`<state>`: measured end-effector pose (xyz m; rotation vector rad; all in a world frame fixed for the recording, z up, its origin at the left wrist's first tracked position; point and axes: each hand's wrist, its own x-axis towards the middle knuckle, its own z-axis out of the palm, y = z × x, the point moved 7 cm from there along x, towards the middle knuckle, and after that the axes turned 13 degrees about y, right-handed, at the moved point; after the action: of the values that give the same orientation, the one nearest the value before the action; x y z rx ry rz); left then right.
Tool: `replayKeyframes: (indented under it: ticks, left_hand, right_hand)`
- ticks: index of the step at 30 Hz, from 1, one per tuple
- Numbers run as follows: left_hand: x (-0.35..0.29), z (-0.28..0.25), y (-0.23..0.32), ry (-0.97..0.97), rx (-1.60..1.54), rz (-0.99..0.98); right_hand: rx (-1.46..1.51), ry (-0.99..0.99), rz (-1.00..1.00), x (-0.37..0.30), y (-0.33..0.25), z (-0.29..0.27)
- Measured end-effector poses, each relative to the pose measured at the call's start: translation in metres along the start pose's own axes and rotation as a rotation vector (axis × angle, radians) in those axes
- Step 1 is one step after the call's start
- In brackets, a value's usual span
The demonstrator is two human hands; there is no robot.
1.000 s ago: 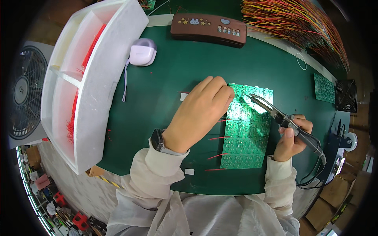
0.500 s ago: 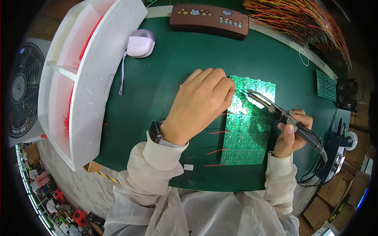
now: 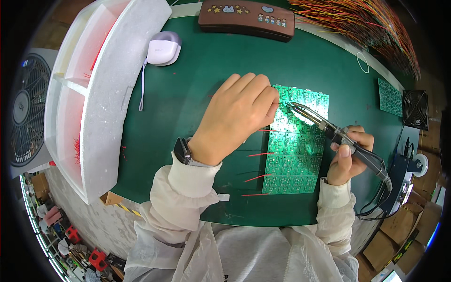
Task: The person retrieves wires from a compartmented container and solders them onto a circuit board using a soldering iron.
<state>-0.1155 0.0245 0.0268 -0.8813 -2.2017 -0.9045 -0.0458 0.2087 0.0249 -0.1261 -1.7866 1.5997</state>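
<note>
A panel of green circuit boards (image 3: pixel 296 162) lies on the green mat in front of me. Several red wires (image 3: pixel 257 178) stick out from its left edge. My left hand (image 3: pixel 242 105) is closed in a pinch at the panel's upper left edge; what its fingertips hold is hidden. In my right hand (image 3: pixel 350 155) is a soldering iron (image 3: pixel 336 134), gripped like a pen from the right. A thin metal feed tube runs along it. Its tip points left at the panel's upper left part, close to my left fingertips. Bright light glares on the boards around it.
At the left stands a white foam divider box (image 3: pixel 101 105) with red wires, beside a fan (image 3: pixel 23 108). A lilac case (image 3: pixel 164 49), a brown pencil case (image 3: pixel 246 19) and a wire bundle (image 3: pixel 366 28) line the back. Another circuit board (image 3: pixel 390 97) and a small black fan (image 3: pixel 415 109) sit right.
The whole view has shifted slightly, so things appear a little higher. Both hands and the soldering iron stay at nearly the same place on the panel.
</note>
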Motion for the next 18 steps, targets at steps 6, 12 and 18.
replayKeyframes:
  ticks: [6, 12, 18]
  left_hand:
    - [-0.0011, 0.0034, -0.0015, -0.009, -0.027, 0.011]
    - [-0.0011, 0.0039, -0.0013, -0.010, -0.034, 0.024]
    - [-0.0012, 0.0044, -0.0010, -0.013, -0.050, 0.017]
  right_hand:
    - [-0.011, -0.013, -0.016, 0.0000, 0.0014, -0.0006]
    - [0.001, -0.021, 0.010, -0.0008, 0.0011, 0.0017]
    - [0.003, -0.040, 0.008, -0.0013, 0.0015, 0.0023]
